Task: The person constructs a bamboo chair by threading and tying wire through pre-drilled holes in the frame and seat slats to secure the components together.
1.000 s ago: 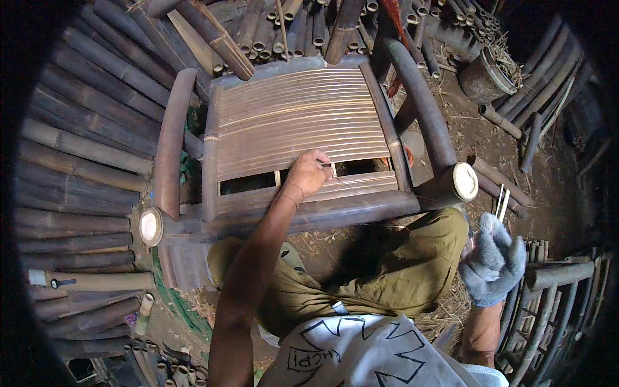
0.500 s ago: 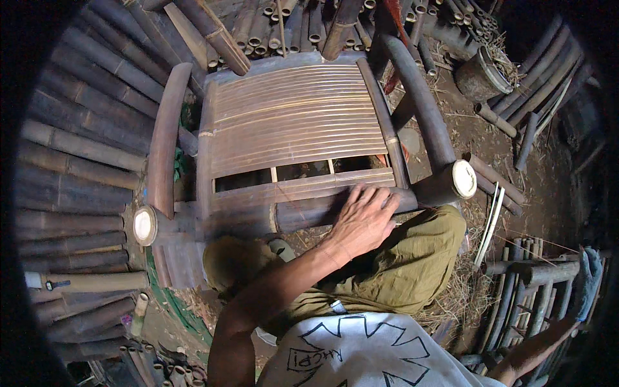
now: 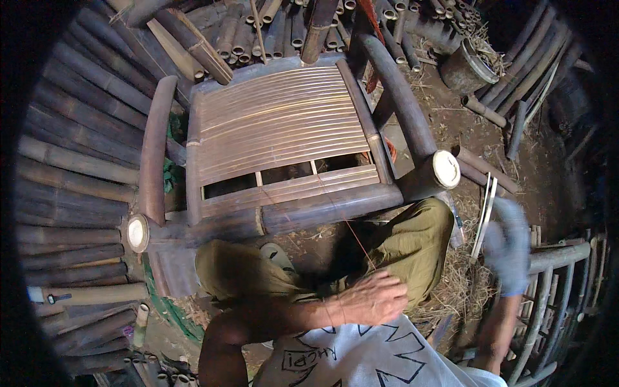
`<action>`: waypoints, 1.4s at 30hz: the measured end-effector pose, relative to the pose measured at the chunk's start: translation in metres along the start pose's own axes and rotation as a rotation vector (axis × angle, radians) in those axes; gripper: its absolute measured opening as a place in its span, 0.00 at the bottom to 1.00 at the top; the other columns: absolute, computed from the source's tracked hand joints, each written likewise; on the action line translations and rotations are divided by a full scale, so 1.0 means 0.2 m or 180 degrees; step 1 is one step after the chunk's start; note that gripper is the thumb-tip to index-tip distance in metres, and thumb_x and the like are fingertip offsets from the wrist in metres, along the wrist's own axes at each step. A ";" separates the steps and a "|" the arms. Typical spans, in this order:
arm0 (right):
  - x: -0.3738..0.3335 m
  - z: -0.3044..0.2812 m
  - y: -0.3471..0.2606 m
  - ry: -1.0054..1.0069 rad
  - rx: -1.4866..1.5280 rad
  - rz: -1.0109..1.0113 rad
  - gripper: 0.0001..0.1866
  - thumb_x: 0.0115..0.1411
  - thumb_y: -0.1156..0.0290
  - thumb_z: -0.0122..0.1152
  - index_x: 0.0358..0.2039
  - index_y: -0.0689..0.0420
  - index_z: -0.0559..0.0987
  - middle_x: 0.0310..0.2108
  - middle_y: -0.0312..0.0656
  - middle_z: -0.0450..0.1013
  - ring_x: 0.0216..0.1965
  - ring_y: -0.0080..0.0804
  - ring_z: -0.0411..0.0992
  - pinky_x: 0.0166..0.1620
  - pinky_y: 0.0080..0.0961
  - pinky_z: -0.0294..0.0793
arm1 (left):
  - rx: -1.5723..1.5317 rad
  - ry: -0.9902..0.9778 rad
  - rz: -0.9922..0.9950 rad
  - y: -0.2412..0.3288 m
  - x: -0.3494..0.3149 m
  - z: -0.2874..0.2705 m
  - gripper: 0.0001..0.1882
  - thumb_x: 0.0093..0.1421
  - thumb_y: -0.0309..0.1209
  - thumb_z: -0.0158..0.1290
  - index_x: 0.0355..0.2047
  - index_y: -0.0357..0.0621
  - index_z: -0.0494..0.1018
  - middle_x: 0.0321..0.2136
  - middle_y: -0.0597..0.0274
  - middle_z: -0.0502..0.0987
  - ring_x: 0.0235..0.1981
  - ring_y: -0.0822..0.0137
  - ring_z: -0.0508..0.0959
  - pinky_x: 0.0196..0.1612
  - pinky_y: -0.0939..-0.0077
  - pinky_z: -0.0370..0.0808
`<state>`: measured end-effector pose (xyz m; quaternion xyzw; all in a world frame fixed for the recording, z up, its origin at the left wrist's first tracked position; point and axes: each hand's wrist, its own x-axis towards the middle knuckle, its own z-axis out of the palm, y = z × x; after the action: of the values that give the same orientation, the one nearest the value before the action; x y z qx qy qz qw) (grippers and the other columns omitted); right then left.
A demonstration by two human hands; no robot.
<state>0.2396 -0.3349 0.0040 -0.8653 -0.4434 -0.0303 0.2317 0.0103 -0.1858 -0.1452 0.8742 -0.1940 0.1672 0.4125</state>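
Observation:
A dark bamboo chair (image 3: 335, 203) stands before me, its seat made of thin bamboo slats (image 3: 277, 116). Near its front, a gap shows between the slats and the front strips. From those strips a thin reddish cord (image 3: 351, 232) runs down to my left hand (image 3: 373, 298), which is closed over my lap with the cord at its fingers. Off to the right, my right hand (image 3: 507, 242) wears a blue-grey glove and is smeared by motion, so its fingers cannot be made out. It is nearest to some pale bamboo strips (image 3: 482, 219).
Bamboo poles (image 3: 77, 174) lie along the left, and cut tubes (image 3: 277, 35) are piled behind the chair. A bucket (image 3: 465, 71) sits at the far right. A bamboo rack (image 3: 560, 258) stands beside my right arm, with straw (image 3: 461, 290) on the ground.
My left hand has left the chair's front rail and drawn back to my lap with the cord. My gloved right hand has swung inward from the far right. The view has shifted slightly.

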 end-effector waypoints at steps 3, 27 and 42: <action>0.13 0.59 -0.36 -0.0708 0.0329 -0.1098 0.38 0.58 0.52 0.66 0.59 0.68 0.67 0.54 0.59 0.71 0.58 0.56 0.67 0.62 0.46 0.65 | 0.0320 0.0282 -0.0471 0.00 0.05 -0.22 0.22 0.51 0.39 0.63 0.44 0.43 0.75 0.44 0.54 0.70 0.50 0.55 0.70 0.58 0.51 0.64; 0.46 1.26 -0.40 0.0329 0.1188 -0.0203 0.24 0.66 0.53 0.52 0.28 0.63 0.80 0.30 0.56 0.76 0.40 0.52 0.74 0.46 0.46 0.70 | 0.2140 -0.0131 -0.2481 -0.66 -0.20 -0.64 0.58 0.27 0.52 0.75 0.55 0.30 0.64 0.44 0.48 0.70 0.49 0.48 0.70 0.56 0.56 0.66; 0.45 1.22 -0.54 -0.1971 0.0568 -0.0422 0.20 0.64 0.58 0.58 0.43 0.64 0.79 0.39 0.61 0.77 0.43 0.60 0.75 0.48 0.49 0.72 | 0.2201 0.0037 -0.2583 -0.65 -0.25 -0.61 0.60 0.29 0.53 0.74 0.59 0.33 0.63 0.47 0.51 0.71 0.53 0.52 0.69 0.63 0.59 0.63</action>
<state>0.1728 -0.1101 -0.1494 -0.7789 -0.5491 0.2582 0.1583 0.0131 -0.0053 -0.1792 0.9630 0.2284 0.0532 0.1330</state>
